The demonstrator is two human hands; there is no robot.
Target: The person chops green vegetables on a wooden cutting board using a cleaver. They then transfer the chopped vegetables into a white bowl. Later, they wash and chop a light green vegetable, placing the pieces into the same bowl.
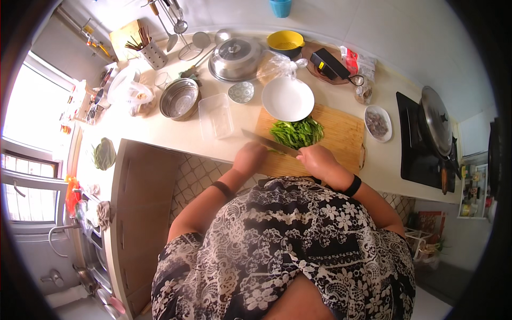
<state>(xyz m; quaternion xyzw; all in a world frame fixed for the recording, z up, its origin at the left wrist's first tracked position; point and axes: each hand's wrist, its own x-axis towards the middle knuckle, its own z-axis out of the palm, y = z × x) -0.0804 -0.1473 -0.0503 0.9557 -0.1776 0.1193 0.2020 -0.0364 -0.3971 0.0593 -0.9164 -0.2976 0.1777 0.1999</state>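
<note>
In my right hand [318, 161] is the handle of a kitchen knife [272, 144], its blade pointing left across the near part of a bamboo cutting board [342, 132]. My left hand [251, 157] is at the board's left edge, close beside the blade; its fingers are partly hidden, and whether they hold anything cannot be seen. Cut green vegetables [298, 133] lie in a pile just beyond the knife, with a few pieces near the blade. A white plate [288, 99] stands behind the pile, over the board's far edge.
Left of the board are a clear plastic container [216, 117], a patterned bowl [241, 93] and a steel steamer pot [180, 100]. To the right, an oval dish of sliced food [377, 124] sits beside a black cooktop [412, 140] bearing a lidded pan [436, 120]. A domed steel lid [235, 58] is behind.
</note>
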